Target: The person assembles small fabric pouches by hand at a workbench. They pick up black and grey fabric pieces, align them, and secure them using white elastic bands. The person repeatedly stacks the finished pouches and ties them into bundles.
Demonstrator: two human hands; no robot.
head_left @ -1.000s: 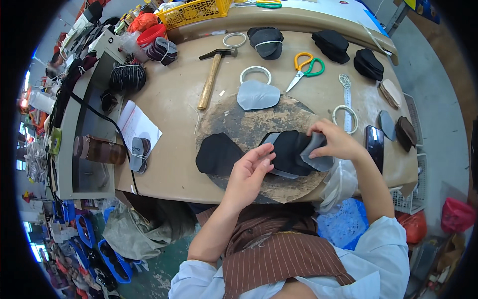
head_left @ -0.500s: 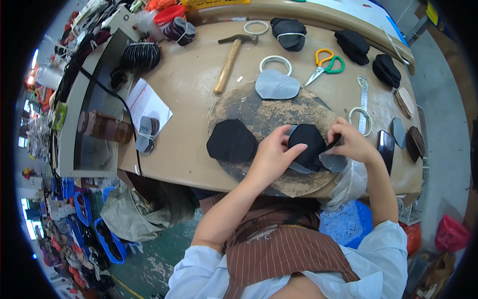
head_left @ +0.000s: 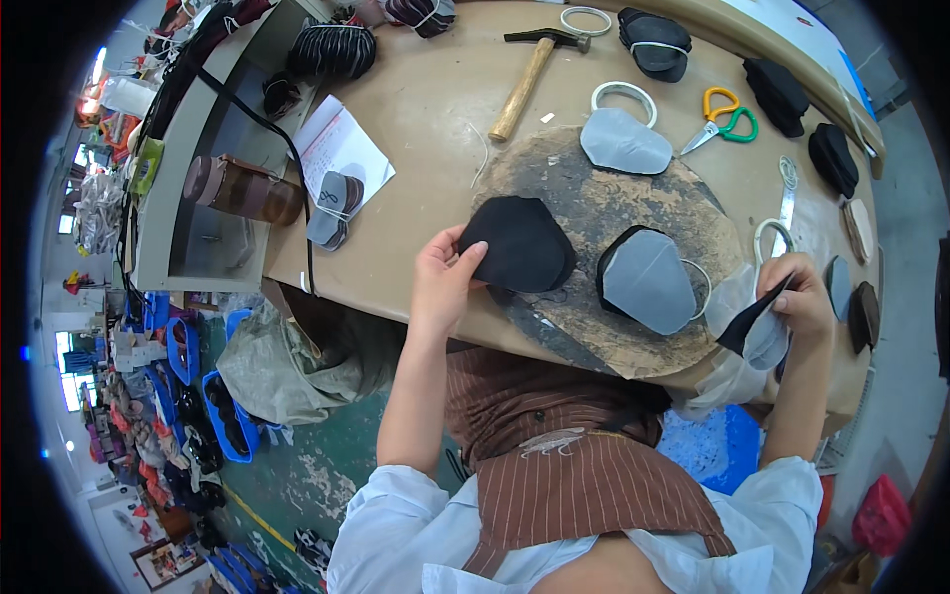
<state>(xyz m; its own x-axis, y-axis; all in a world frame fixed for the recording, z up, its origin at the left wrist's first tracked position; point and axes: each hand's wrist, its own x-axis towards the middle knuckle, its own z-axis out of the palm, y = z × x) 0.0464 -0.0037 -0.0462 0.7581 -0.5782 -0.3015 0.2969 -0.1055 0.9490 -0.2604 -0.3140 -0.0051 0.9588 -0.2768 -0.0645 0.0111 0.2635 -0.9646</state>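
Observation:
My left hand [head_left: 442, 277] pinches the near-left edge of a black rounded fabric piece [head_left: 520, 245], thumb on top; it lies at the left of a worn round board [head_left: 584, 213], apparently in a stack. My right hand [head_left: 804, 295] grips a folded black-and-grey fabric piece [head_left: 754, 325] past the board's right edge. Between the hands, a grey translucent piece [head_left: 650, 282] rests on black fabric, with a thin pale ring partly under its right side. Another grey piece [head_left: 625, 141] lies at the board's far edge, against a white tape roll [head_left: 648, 103].
Behind the board lie a hammer [head_left: 522, 89], scissors [head_left: 720, 121] and a tied black bundle [head_left: 655, 45]. Black stacks [head_left: 777, 96] line the right side. At left are a paper sheet [head_left: 346, 148], a tied grey bundle [head_left: 334, 210] and a brown bottle [head_left: 247, 190]. Clear plastic [head_left: 717, 388] hangs over the front edge.
My left hand has left the middle pile and taken hold of the black piece at left. My right hand has drawn its piece away rightward. A grey piece now tops the middle pile. The view has shifted.

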